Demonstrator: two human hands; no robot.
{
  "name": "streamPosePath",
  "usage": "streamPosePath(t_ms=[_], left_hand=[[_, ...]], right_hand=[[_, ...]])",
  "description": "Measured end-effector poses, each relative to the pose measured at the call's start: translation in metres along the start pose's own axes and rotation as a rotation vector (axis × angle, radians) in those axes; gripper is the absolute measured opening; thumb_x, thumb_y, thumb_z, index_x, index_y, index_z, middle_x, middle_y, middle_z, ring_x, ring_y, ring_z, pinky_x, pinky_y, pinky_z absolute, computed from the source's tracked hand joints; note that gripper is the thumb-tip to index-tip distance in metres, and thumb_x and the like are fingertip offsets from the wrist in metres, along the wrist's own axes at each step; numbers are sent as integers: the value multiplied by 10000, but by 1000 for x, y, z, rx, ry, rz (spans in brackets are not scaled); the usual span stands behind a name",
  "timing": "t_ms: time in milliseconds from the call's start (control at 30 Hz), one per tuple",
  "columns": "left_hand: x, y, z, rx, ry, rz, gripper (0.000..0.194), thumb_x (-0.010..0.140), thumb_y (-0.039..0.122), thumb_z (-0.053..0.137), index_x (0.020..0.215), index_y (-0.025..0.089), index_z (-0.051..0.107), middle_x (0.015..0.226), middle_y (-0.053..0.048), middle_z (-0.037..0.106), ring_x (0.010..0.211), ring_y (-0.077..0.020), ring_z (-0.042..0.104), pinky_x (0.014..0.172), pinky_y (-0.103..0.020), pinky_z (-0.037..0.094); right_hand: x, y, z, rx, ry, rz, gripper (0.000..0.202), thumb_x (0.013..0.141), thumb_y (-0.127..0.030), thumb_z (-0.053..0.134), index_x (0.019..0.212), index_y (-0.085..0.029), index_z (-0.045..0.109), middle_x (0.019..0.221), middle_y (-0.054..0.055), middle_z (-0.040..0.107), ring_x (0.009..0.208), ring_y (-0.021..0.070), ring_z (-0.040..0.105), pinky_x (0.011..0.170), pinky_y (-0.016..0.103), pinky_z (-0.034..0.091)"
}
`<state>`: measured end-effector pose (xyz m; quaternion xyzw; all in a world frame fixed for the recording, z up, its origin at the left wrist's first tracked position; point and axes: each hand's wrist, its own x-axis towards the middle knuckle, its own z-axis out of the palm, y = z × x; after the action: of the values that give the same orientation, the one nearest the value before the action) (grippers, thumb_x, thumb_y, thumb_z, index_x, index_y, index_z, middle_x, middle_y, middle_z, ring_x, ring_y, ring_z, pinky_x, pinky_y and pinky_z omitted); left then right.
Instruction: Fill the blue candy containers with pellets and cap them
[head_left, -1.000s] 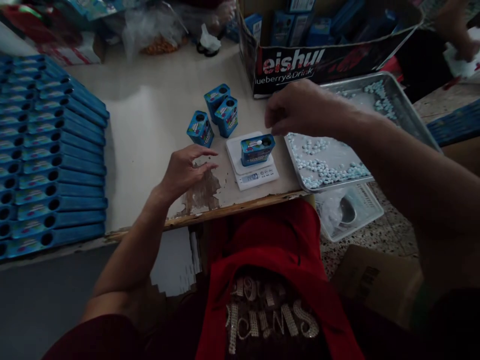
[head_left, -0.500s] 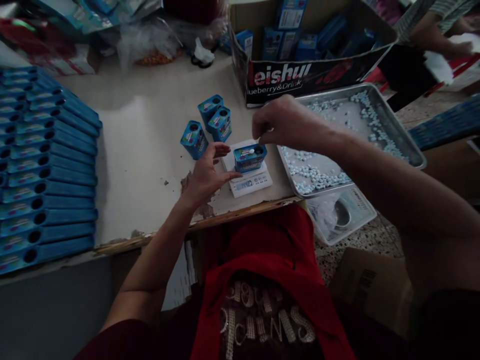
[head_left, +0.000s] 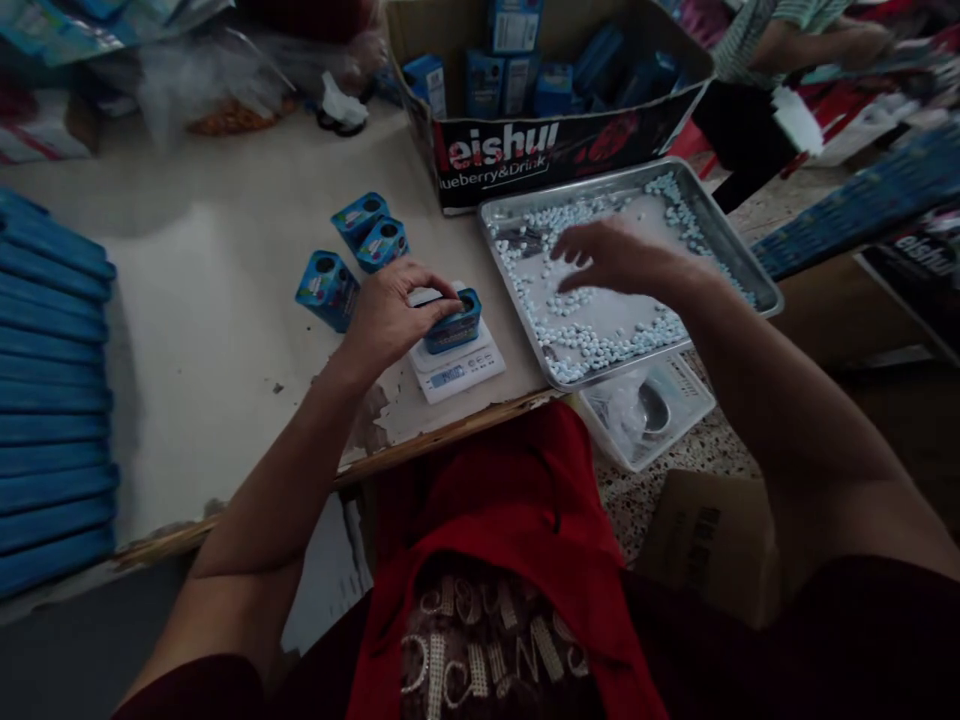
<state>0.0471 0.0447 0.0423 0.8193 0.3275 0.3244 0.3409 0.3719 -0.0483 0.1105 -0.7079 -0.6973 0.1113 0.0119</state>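
A small blue box [head_left: 454, 334] with a round hole in its top stands on a white digital scale [head_left: 469, 377]. My left hand [head_left: 390, 315] reaches over that box, thumb and index fingertips pinched together by the hole. Whatever lies between those fingertips is too small to make out. My right hand [head_left: 619, 258] hovers over a metal tray [head_left: 517, 318] of pale blue tablets [head_left: 592, 345], fingers spread and slightly curled, holding nothing I can see. Behind my left hand stand several similar blue boxes [head_left: 327, 288], their round holes facing up.
Long rows of blue boxes [head_left: 52, 400] line the left of the table. A printed carton [head_left: 517, 160] holding more boxes stands behind the tray. Below the tray sits a clear plastic tub [head_left: 634, 455] with a metal scoop. A co-worker's arm [head_left: 817, 45] shows at the upper right.
My right hand has moved from above the box on the scale to above the tray, and its fingers have opened. My left hand has gone from beside that box to its top.
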Motion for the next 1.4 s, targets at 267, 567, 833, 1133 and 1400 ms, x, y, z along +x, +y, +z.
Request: streamPosePath(t_ms=[267,567,833,1133,1400], left_hand=[[-6,4,-4,-39,176,29,132,907,342,905,947,222,866,1001,-40,820,974,-241,777,925,-414,667],[-47,17,-36,-27,374,-61,155,802,284,917,939,226,871,1028,-36,843,1042,-288,818,980,-475,697],[-83,-4,-36,-37,392,-141,116,801,304,915,874,243,847,1045,-45,821,1065,-301,815,955,-511,719],[-92,-20,-33,177,349,-96,111,903,346,884,942,248,852,1076,-46,836,1087,-291,794,1019,-515,695],[-85,-25,-35,131,331,-37,93,943,302,905,1004,270,843,1146,-50,820,1156,-262,792,1084,-478,648]], right_hand=[[-95,62,59,-268,-343,482,953,877,-862,844,1475,-141,673,1405,318,739,1278,504,731,1071,582,558],[-98,23,75,-126,-381,316,767,1045,-592,774,1632,-155,545,1538,286,618,1307,452,725,1069,447,537],[-94,17,88,-27,-303,260,538,957,-322,787,1485,-253,713,1400,166,665,1073,335,756,960,378,521],[-50,6,123,509,63,319,86,762,-196,770,804,-224,700,828,29,620,806,219,602,784,323,464],[-26,27,95,1437,25,527,267,720,-361,845,860,-247,649,758,-14,611,662,150,561,600,264,483]])
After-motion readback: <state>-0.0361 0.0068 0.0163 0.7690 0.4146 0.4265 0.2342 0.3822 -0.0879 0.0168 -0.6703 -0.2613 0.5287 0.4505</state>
